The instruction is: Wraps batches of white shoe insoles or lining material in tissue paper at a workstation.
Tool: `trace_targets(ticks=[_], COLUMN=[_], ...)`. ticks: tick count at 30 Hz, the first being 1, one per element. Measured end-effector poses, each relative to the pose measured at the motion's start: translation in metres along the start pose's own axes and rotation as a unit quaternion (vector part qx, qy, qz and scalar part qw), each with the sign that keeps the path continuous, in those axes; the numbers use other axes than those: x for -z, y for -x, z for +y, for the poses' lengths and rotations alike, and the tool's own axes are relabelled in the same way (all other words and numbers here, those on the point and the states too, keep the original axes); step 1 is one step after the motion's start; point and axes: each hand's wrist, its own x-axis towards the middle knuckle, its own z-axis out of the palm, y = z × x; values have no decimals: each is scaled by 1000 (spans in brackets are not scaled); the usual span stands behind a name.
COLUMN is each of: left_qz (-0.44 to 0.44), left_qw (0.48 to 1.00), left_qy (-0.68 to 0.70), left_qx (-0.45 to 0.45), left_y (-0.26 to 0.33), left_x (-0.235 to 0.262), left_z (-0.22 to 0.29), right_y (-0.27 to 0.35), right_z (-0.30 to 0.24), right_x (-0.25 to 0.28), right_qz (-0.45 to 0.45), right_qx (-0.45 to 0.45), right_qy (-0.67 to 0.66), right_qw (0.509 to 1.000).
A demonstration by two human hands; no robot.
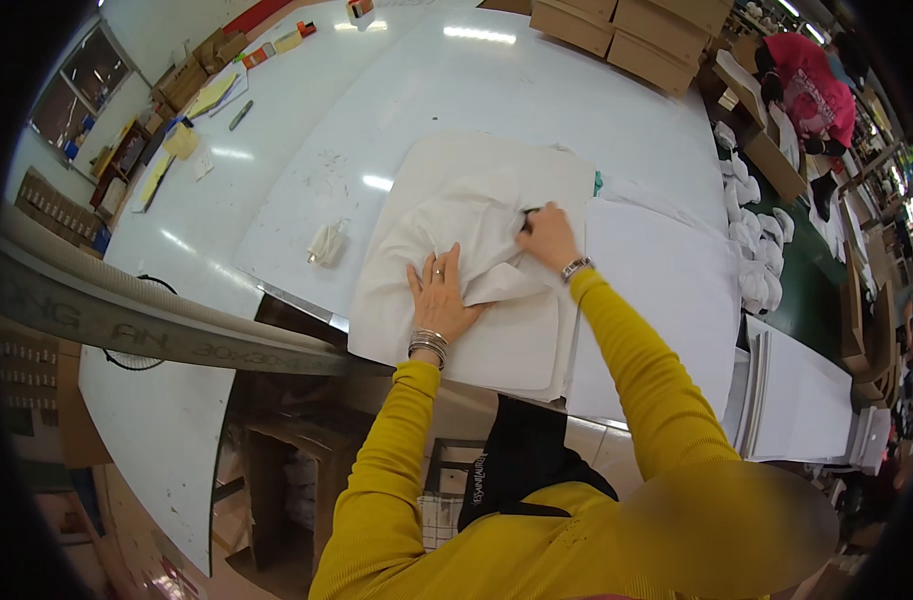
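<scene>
A rumpled white fabric-like sheet (456, 215) lies over a flat off-white board or stack of sheets (506, 360) at the table's near edge. On its near left part my left hand (444, 303) rests flat, fingers spread, with a ring and several bracelets showing. My right hand (551, 238) is closed around a small black object (528, 218) at the right side of the sheet. The fingers cover most of that object, so its kind is hard to make out. Folds run between the two hands.
A small white bundle (326, 243) lies left of the sheet on the white table (306, 150). White sheets (661, 300) are stacked to the right. Brown boxes (656, 40) stand at the back. White shoes (756, 250) line a green surface, near a person in pink (808, 88). A metal beam (176, 325) crosses at left.
</scene>
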Motion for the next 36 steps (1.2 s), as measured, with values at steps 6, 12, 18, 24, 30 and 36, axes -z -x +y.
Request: trace_targets(ticks=[6, 12, 18, 24, 30, 36], left_qz=[26, 82, 26, -204, -238, -55], left_qw=[997, 973, 936, 892, 868, 877], left_qy=[-71, 217, 291, 345, 430, 476], left_qx=[-36, -2, -197, -208, -75, -46], left_y=[10, 21, 32, 50, 47, 10], left_x=[-12, -18, 21, -14, -18, -6], left_z=[-33, -29, 94, 92, 101, 184], right_y=[74, 154, 202, 238, 291, 351], right_z=[-63, -3, 17, 16, 88, 103], right_x=[42, 98, 99, 121, 168, 154], right_qz=[-159, -7, 37, -116, -63, 16], right_qx=[169, -149, -241, -147, -229, -300], right_qy=[-338, -547, -636, -678, -543, -175], right_qw=[912, 824, 732, 710, 805, 938])
